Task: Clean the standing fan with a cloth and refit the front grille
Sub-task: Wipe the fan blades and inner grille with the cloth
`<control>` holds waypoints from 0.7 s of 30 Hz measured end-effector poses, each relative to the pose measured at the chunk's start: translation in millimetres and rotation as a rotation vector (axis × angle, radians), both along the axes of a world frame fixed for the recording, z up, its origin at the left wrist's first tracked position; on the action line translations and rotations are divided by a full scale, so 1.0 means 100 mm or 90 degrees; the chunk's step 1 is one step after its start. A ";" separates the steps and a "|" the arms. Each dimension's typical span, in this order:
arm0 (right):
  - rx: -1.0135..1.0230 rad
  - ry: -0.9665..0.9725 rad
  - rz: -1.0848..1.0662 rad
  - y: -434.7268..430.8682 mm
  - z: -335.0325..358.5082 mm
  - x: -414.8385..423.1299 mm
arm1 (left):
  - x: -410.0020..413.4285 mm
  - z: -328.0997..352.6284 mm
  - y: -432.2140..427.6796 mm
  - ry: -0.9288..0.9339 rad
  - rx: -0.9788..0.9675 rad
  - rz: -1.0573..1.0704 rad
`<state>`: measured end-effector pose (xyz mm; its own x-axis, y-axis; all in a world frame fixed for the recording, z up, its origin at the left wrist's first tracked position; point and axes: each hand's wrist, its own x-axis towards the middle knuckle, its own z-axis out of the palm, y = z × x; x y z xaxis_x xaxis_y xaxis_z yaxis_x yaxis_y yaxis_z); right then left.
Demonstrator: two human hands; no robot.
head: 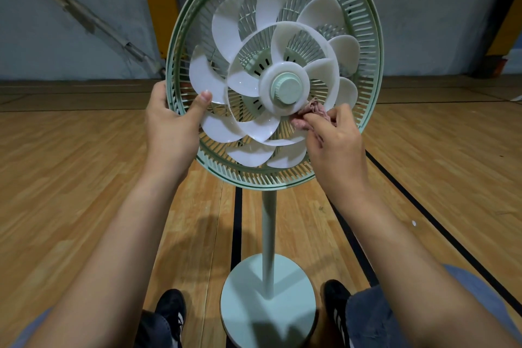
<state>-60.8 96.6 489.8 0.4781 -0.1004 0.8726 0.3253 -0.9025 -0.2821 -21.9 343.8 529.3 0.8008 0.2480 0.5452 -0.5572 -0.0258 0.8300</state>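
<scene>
Currently, head view, the only one. Pale green plastic standing fan (268,234) upright on the wooden plank floor (84,178), round base (248,291) between two dark shoes (171,311). Front grille not in view; translucent white blades (226,28) exposed against the green slatted rear guard (364,45).

Left hand (169,124) clamped on the guard's left rim, thumb lying forward against one outer blade, apparently stopping rotation. Right hand (336,144) pinching a small crumpled pink cloth (313,110) between thumb and fingertips, cloth pressed at the blade roots just right of the green hub cap (288,91).

Risks, judged:
- Thumb slipping off the blade: rotor spins under the cloth, blade edges strike the fingers.
- Hard pressure on thin blades: flexing or cracking.
- Cloth snagging between the inner ring and the blades.
- Sideways push high on the tall pole: fan tips.
- Grille refit not yet begun.
</scene>
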 end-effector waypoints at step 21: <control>-0.064 0.193 0.014 0.18 0.04 -0.02 | -0.07 0.00 -0.11 -0.017 0.014 0.025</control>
